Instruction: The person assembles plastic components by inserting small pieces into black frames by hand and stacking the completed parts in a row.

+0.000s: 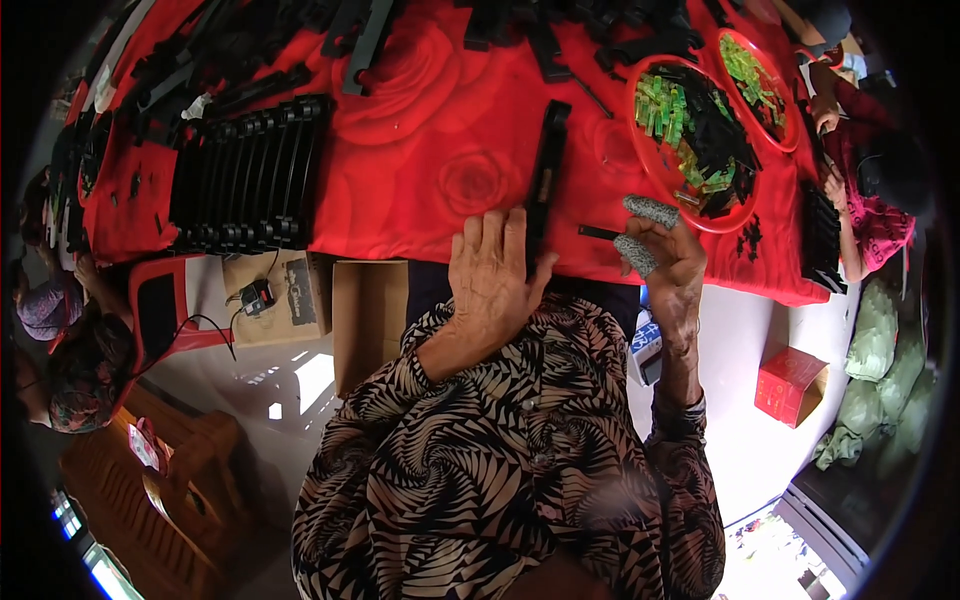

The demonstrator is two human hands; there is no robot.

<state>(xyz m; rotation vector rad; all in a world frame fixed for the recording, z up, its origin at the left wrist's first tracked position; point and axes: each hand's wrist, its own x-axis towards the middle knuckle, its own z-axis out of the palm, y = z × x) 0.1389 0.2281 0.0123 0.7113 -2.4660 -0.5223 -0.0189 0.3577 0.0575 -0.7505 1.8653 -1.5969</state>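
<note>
My left hand (492, 265) is at the near edge of the red tablecloth. Its fingers lie together along the left side of a long, narrow black plastic bar (546, 165), with the thumb across on the right, gripping the near end. The bar points away from me. To the right, my right hand (672, 255) is raised over the table edge, grey speckled covers on its thumb and index fingertips. Between those tips it pinches a small thin black strip (597, 231), which sticks out toward the bar without touching it.
A row of black bars (250, 175) lies at the left. Two red baskets (634, 130) (797, 130) at the right hold green and black small parts. More black parts (640, 45) lie along the far side. Other people sit at both ends. An open cardboard box (370, 325) stands below the table.
</note>
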